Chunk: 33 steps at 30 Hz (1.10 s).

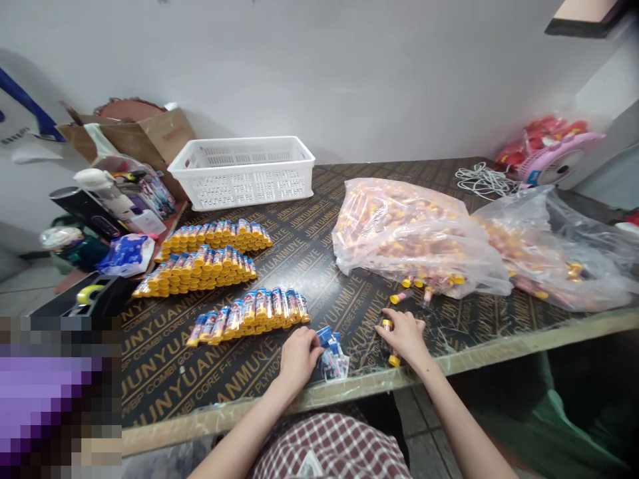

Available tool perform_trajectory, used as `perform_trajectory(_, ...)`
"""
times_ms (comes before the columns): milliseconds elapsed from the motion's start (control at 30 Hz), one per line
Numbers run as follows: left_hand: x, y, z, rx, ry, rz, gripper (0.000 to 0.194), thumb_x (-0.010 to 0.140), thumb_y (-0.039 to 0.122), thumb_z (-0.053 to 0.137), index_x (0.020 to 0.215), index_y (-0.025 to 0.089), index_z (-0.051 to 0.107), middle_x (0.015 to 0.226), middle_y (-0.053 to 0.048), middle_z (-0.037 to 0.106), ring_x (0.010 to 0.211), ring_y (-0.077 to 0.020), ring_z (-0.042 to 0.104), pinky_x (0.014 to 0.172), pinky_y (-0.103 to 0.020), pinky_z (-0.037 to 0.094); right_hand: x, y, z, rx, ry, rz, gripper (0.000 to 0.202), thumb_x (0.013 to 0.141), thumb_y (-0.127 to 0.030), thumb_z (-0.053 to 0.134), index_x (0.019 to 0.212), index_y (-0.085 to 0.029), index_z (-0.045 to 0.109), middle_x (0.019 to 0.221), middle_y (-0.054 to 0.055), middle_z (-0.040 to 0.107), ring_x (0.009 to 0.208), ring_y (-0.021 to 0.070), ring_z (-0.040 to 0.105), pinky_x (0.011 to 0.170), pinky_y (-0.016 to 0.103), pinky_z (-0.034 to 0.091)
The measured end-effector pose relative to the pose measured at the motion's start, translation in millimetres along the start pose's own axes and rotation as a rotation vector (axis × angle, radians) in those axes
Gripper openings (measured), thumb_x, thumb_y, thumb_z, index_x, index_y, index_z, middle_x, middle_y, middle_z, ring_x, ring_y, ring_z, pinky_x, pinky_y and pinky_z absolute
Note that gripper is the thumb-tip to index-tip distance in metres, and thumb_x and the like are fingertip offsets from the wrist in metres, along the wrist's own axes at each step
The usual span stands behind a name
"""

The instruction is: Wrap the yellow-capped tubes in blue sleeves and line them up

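Observation:
My left hand (pixel 300 358) rests at the table's front edge, fingers curled together beside a small pile of blue-topped clear labels (pixel 333 352); anything between the fingertips is hidden. To the right, my right hand (pixel 408 338) has its fingers around a small yellow-capped tube (pixel 387 325). Another yellow cap (pixel 394 360) shows just below that hand. Loose tubes (pixel 401 297) lie beyond it, by the mouth of a clear bag (pixel 399 226) full of similar tubes. Left of my left hand is a stacked row of blue-and-yellow labelled tubes (pixel 249 316).
Two more tube stacks (pixel 200 269) stand at the left, with a white basket (pixel 249 186) behind. A second plastic bag (pixel 564 246), white cable (pixel 482 179) and pink fan (pixel 562 159) are at the right. Bottles, a cardboard box (pixel 164 136) and a black tray (pixel 107 299) crowd the left side.

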State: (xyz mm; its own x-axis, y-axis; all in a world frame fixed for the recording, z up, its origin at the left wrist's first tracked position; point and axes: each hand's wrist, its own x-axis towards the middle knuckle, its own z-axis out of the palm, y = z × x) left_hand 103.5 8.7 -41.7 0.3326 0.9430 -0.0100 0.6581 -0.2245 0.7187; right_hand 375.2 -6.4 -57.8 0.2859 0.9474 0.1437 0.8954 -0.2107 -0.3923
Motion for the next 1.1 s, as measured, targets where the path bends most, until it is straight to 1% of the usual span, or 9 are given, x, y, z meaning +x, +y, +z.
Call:
perform_trajectory(100, 0, 3, -1.9, -0.249, 0.018, -0.064, 0.011, 0.069, 0.019, 0.06, 0.063, 0.019, 0.052, 0.062, 0.002, 0.053, 0.06, -0.0126, 0.05, 0.058, -0.023, 0.034, 4, -6, -1, 0.113, 0.011, 0.009, 0.034, 0.069, -0.032, 0.058, 0.101, -0.02, 0.066, 0.076, 0.006, 0.066, 0.076, 0.0247, 0.055, 0.073, 0.041, 0.04)
perform_trajectory(233, 3, 8, -6.9, -0.838, -0.009, -0.284, 0.019, 0.063, 0.021, 0.066, 0.072, 0.019, 0.049, 0.051, 0.007, 0.05, 0.046, -0.0097, 0.048, 0.049, -0.021, 0.037, -4, -28, -13, 0.364, 0.028, 0.002, 0.042, 0.078, -0.034, 0.051, 0.116, -0.016, 0.056, 0.083, 0.005, 0.064, 0.068, 0.0169, 0.058, 0.065, 0.031, 0.047)
perform_trajectory(333, 5, 13, -12.1, -1.124, -0.017, -0.415, 0.035, 0.051, 0.016, 0.075, 0.081, 0.015, 0.056, 0.057, 0.003, 0.061, 0.047, -0.0083, 0.051, 0.05, -0.02, 0.04, -21, -52, -25, 0.676, 0.051, -0.011, 0.033, 0.079, -0.036, 0.057, 0.106, -0.018, 0.062, 0.091, 0.006, 0.062, 0.071, 0.0158, 0.06, 0.064, 0.028, 0.049)
perform_trajectory(400, 7, 15, -14.5, -1.216, -0.001, -0.475, 0.033, 0.05, 0.02, 0.079, 0.076, 0.012, 0.062, 0.063, -0.001, 0.065, 0.052, -0.0081, 0.055, 0.054, -0.019, 0.043, -34, -68, -30, 0.807, 0.05, -0.042, 0.024, 0.079, -0.034, 0.06, 0.097, -0.02, 0.065, 0.097, 0.007, 0.061, 0.08, 0.0173, 0.061, 0.068, 0.029, 0.051)
perform_trajectory(567, 9, 13, -14.4, -1.319, 0.099, -0.582, 0.033, 0.049, 0.034, 0.083, 0.065, 0.01, 0.068, 0.062, -0.002, 0.065, 0.055, -0.0075, 0.057, 0.055, -0.017, 0.046, -62, -90, -32, 0.883, 0.05, -0.113, 0.021, 0.082, -0.026, 0.058, 0.102, -0.024, 0.066, 0.103, 0.007, 0.059, 0.093, 0.0191, 0.06, 0.076, 0.031, 0.054)
perform_trajectory(700, 9, 11, -13.7, -1.317, 0.173, -0.62, 0.036, 0.047, 0.039, 0.083, 0.063, 0.01, 0.068, 0.058, -0.002, 0.064, 0.054, -0.0085, 0.058, 0.053, -0.017, 0.046, -74, -94, -29, 0.855, 0.078, -0.153, 0.024, 0.082, -0.022, 0.057, 0.104, -0.026, 0.065, 0.104, 0.007, 0.06, 0.095, 0.02, 0.059, 0.077, 0.033, 0.055)
perform_trajectory(833, 9, 11, -14.5, -1.305, 0.185, -0.618, 0.036, 0.047, 0.039, 0.083, 0.063, 0.01, 0.068, 0.057, -0.001, 0.064, 0.054, -0.0088, 0.058, 0.053, -0.017, 0.045, -78, -97, -25, 0.824, 0.075, -0.178, 0.025, 0.082, -0.02, 0.057, 0.105, -0.026, 0.066, 0.103, 0.007, 0.06, 0.095, 0.0204, 0.059, 0.078, 0.033, 0.054)
perform_trajectory(1000, 6, 15, -13.4, -1.262, 0.186, -0.539, 0.036, 0.057, 0.043, 0.077, 0.067, 0.01, 0.067, 0.062, -0.002, 0.065, 0.056, -0.0092, 0.058, 0.057, -0.02, 0.048, -79, -102, -21, 0.881, -0.078, -0.213, 0.026, 0.084, -0.019, 0.055, 0.106, -0.026, 0.065, 0.104, 0.007, 0.06, 0.095, 0.0193, 0.06, 0.078, 0.031, 0.055)
perform_trajectory(1100, 5, 21, -12.9, -1.291, 0.118, -0.468, 0.035, 0.061, 0.04, 0.076, 0.077, 0.011, 0.066, 0.071, -0.004, 0.068, 0.062, -0.0117, 0.061, 0.063, -0.024, 0.051, -80, -105, -18, 0.933, -0.169, -0.215, 0.025, 0.087, -0.019, 0.049, 0.105, -0.027, 0.064, 0.107, 0.007, 0.058, 0.098, 0.0185, 0.059, 0.079, 0.03, 0.054)
